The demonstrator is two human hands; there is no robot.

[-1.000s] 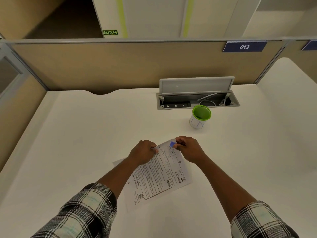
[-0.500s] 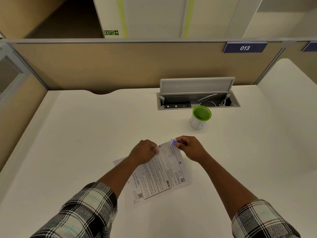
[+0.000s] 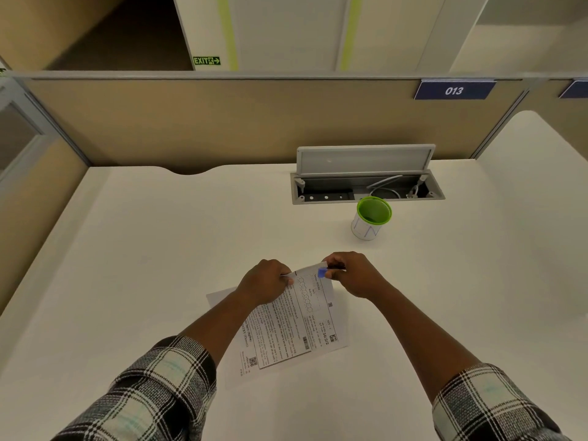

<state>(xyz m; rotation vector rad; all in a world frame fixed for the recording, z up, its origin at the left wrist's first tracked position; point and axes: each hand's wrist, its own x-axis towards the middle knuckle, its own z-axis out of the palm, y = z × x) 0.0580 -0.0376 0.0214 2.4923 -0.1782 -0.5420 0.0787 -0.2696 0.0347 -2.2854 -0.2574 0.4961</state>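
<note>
Both forearms reach forward from rolled plaid sleeves [image 3: 165,386] and converge over the middle of the white desk [image 3: 159,265], wrists angled inward so the knuckles nearly face each other. The left hand [image 3: 265,281] is a loose fist, back upward, fingers curled in and pinching one end of a slim white pen [image 3: 307,269]. The right hand [image 3: 354,275] mirrors it, fingers bent and thumb tucked under, gripping the other end, where a small blue end [image 3: 322,274] shows just at the fingertips. I cannot tell whether that blue part is a cap or part of the barrel. A thin dark bit sticks out past it, against the right fingers.

The pen spans the short gap between the two hands and slopes up a little toward the right. It is held just above the far edge of a printed sheet [image 3: 296,332], not lying on it. The sheet rests flat on the desk, turned at a slant, with a plain sheet [image 3: 218,297] peeking out below the left wrist.

Farther back stands a green-rimmed cup [image 3: 370,219], well apart from the hands, just in front of a recessed cable box [image 3: 366,190] with its lid raised. Behind that runs a tan partition [image 3: 191,122] bearing a blue plate [image 3: 454,90] marked 013.
</note>
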